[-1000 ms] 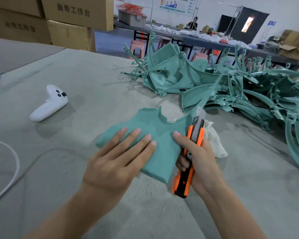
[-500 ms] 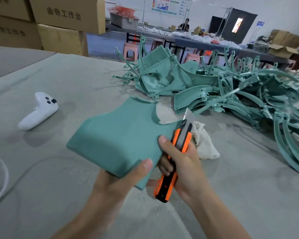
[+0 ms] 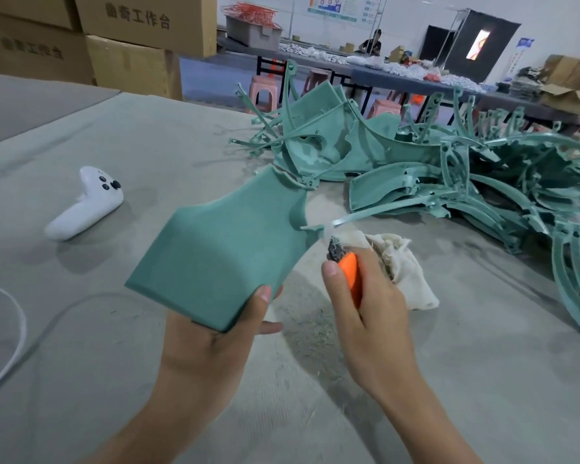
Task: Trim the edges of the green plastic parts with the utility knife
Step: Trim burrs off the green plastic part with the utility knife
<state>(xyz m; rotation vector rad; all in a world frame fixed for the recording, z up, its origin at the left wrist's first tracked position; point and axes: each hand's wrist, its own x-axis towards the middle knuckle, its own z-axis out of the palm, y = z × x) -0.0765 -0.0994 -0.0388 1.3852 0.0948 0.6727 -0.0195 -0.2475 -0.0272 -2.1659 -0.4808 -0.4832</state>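
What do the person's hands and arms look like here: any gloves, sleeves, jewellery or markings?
Both are bare. The left hand and right hand wear no gloves, and no rings show on the fingers. The nails in view are short and unpainted. The left forearm and right forearm are uncovered down to the frame's edge: no sleeves, watch, bands or markings.

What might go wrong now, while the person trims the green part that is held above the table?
1. The left hand grips the green part only at its near corner, off the table; it may twist under the utility knife, spoiling the cut.
2. The right hand holds the blade at the same edge where the left thumb rests; a slip downward could reach it.
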